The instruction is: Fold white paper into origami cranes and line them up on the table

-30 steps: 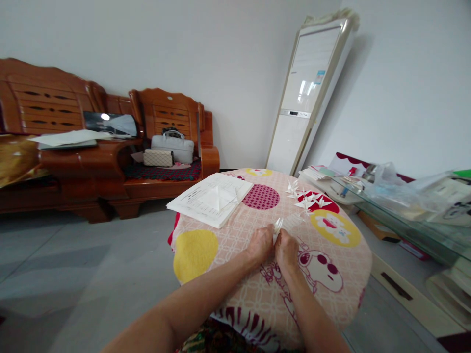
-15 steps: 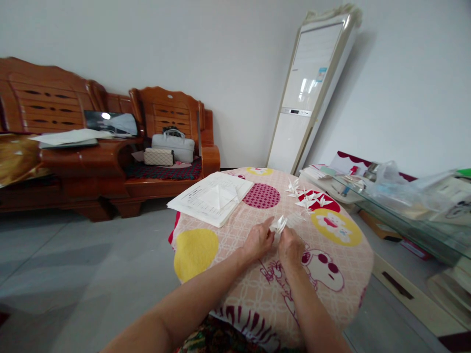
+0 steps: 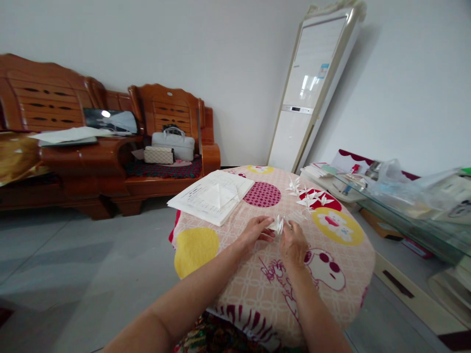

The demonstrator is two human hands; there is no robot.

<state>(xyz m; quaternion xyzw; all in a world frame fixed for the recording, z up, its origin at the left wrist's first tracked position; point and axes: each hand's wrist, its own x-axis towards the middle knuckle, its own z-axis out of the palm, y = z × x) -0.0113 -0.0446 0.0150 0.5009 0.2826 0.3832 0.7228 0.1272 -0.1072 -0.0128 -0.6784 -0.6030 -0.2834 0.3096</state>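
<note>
A white folded paper crane (image 3: 278, 225) is held between my two hands, just above the patterned tablecloth (image 3: 239, 289). My left hand (image 3: 258, 230) pinches its left side between thumb and fingers. On the other side, the fingers of my right hand (image 3: 293, 240) close on the crane's right part, partly hiding it. Several finished paper cranes (image 3: 311, 197) lie in a group beyond my right hand. To the left rests a stack of printed paper sheets (image 3: 200, 198), with a creased white paper piece (image 3: 220, 195) on top.
A glass shelf (image 3: 405, 215) with plastic bags (image 3: 390, 181) and papers stands close to the table's right side. Behind are a wooden sofa (image 3: 162, 105) holding a grey bag (image 3: 172, 144), and a tall white air conditioner (image 3: 300, 93).
The fingers of my left hand have loosened and spread a little along the crane. My right hand has shifted its grip slightly, and the crane has turned a little.
</note>
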